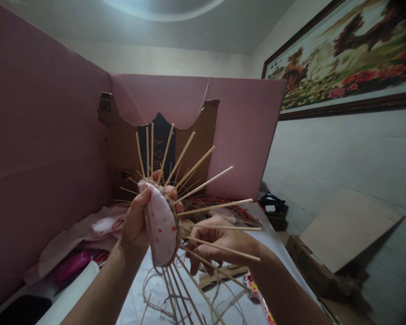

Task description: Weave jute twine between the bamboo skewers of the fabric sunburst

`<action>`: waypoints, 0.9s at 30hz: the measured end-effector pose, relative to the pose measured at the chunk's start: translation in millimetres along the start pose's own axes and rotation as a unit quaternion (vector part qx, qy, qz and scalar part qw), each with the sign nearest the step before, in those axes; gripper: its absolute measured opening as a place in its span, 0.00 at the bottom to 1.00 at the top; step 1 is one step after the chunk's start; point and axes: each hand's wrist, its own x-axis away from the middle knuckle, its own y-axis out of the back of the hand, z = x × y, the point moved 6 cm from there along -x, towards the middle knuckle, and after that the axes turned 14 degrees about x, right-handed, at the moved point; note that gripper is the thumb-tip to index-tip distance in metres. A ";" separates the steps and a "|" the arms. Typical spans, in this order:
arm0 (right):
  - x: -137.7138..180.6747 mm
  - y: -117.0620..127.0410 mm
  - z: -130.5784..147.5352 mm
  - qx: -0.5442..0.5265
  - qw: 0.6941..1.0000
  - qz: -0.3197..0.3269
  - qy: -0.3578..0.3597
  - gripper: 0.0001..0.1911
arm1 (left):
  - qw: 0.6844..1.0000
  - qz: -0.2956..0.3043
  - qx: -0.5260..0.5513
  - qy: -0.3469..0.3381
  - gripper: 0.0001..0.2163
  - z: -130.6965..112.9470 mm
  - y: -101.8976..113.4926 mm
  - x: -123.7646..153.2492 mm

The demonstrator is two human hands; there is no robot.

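My left hand (137, 216) grips a half-round fabric-covered basket base (160, 225), pale pink with red dots, with its thumb on the front and fingers curled behind. Brown twine (178, 221) is woven around its curved rim. Thin wooden sticks (206, 180) fan out from the rim, upward, right and downward. My right hand (213, 241) is at the right of the rim, behind some sticks, its fingers bent together around the twine there. The exact pinch is partly hidden. Loose twine (159, 309) loops on the white table below.
A cut cardboard piece (192, 153) stands against the pink partition (240, 135). Pink cloth (71, 239), a magenta case (72, 266) and a white roll (71, 293) lie left. A cardboard strip (223, 276) and a colourful patterned object (257, 293) lie near my right forearm.
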 end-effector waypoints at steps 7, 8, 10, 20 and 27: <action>7.1 3.2 10.0 0.002 1.000 0.001 -0.029 0.13 | 1.000 -0.005 -0.008 0.002 0.20 1.3 -0.4 0.7; 9.3 4.0 12.1 0.010 1.000 0.003 -0.028 0.13 | 1.000 -0.003 -0.007 0.003 0.20 1.3 -0.4 0.7; 13.7 6.3 14.1 0.024 0.999 0.003 -0.033 0.10 | 1.000 0.001 -0.006 0.005 0.20 1.5 -0.8 0.7; 30.0 12.5 10.5 0.041 0.998 0.024 -0.049 0.07 | 0.999 0.019 0.008 0.046 0.21 9.2 -5.0 1.6; 26.0 23.7 34.6 0.172 0.978 -0.101 0.063 0.16 | 0.998 0.034 0.005 0.048 0.20 10.2 -5.6 3.0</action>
